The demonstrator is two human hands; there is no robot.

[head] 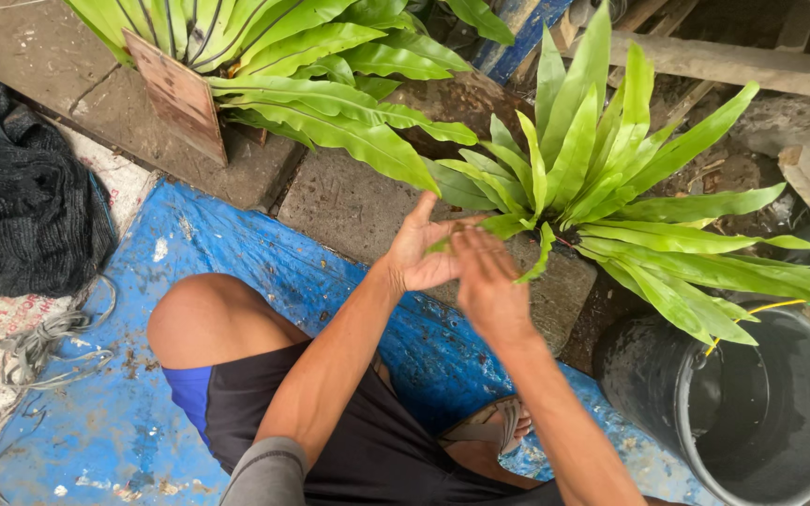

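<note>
Hands meet at the centre of the view, both at the base of a green fern [602, 178] whose long strap-like leaves fan out toward one, two and three o'clock; the left hand [421, 251] lies palm-up with fingers spread, its thumb pointing to twelve o'clock, and a lower leaf [503, 225] of the fern rests across its fingertips; the right hand [486, 286] sits just at four o'clock of the left, its back to the camera, fingers curled toward the same leaf base; whether those fingers actually pinch the leaf cannot be told, since the back of the hand hides them; the left is open, cradling rather than clasping.

The fern grows from a dark, mossy block [560, 290] lying at three o'clock of the hands, on paving slabs [339, 201]; a second fern [302, 56] spreads at eleven o'clock, with a brown wooden board [180, 94] leaning against it; a black bucket [686, 375] stands at four o'clock, near the block, a yellow cord [761, 309] trailing over its rim.

The person squats on a blue tarpaulin [124, 412], one bare knee [199, 319] at eight o'clock of the hands, dark shorts below it, a sandalled foot [494, 426] at six o'clock; black netting [21, 197] is heaped at nine o'clock, and grey rope [39, 342] lies coiled beneath it, well apart from the hands.
</note>
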